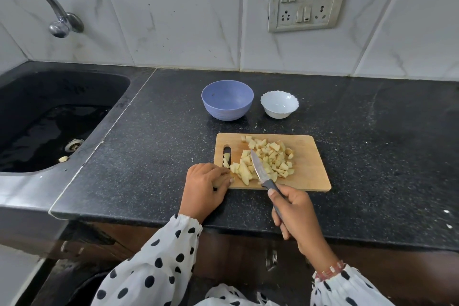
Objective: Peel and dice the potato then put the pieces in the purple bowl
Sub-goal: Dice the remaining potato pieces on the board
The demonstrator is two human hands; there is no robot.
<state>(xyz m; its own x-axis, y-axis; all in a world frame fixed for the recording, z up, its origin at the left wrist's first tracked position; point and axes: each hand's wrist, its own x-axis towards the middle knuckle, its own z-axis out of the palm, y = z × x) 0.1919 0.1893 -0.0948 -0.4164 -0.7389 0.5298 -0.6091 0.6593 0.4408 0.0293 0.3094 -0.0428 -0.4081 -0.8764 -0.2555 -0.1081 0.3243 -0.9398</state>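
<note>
The left hand (205,187) covers the near left corner of the cutting board (310,171), and its curled fingers (224,177) hide whatever potato lies under them. The knife (260,171) handle is mostly buried in the right hand (296,216). The sink (49,119) and faucet (49,7) run off the left edge. The tabletop (385,144) is cut by the right edge. Both sleeves (159,263) leave the near edge.
</note>
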